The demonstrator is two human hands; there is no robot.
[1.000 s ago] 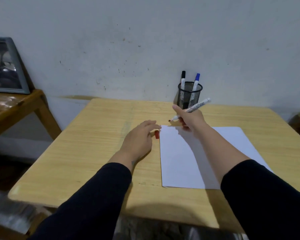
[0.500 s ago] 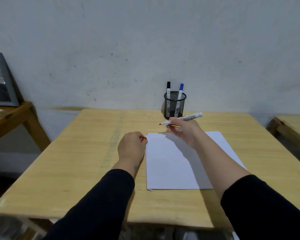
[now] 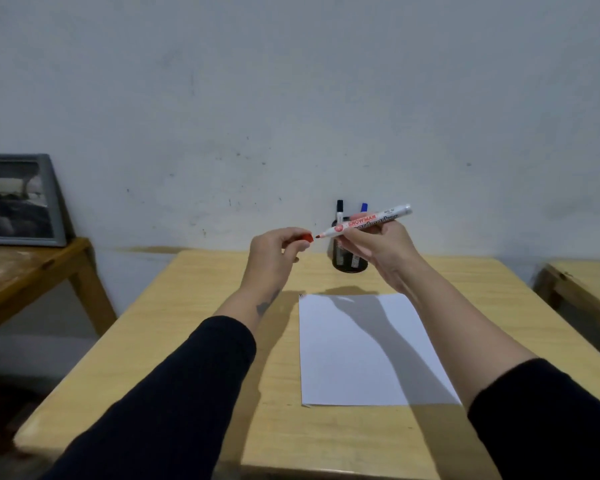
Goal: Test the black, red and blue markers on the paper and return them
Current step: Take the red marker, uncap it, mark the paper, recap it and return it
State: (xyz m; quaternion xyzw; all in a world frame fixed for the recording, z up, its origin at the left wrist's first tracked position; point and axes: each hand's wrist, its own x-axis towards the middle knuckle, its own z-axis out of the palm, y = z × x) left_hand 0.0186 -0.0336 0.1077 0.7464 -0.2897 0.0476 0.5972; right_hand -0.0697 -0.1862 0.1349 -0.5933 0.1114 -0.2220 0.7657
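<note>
My right hand (image 3: 378, 247) holds the uncapped red marker (image 3: 368, 223) above the table, its tip pointing left. My left hand (image 3: 274, 251) pinches the red cap (image 3: 306, 236) right at that tip, nearly touching it. Behind my hands a black mesh pen cup (image 3: 347, 263) stands at the table's far edge, with the black marker (image 3: 340, 209) and the blue marker (image 3: 363, 207) upright in it. A white sheet of paper (image 3: 354, 358) lies flat on the table below my right forearm, partly in shadow; a tiny dark mark shows at its top left corner.
The light wooden table (image 3: 205, 341) stands against a grey wall. A second wooden table (image 3: 25, 271) at the left carries a framed picture (image 3: 18, 199). Another wooden surface (image 3: 586, 282) shows at the right edge.
My left hand picked the red cap up from the table beside the paper. Both hands rose off the table and came together, cap to marker tip.
</note>
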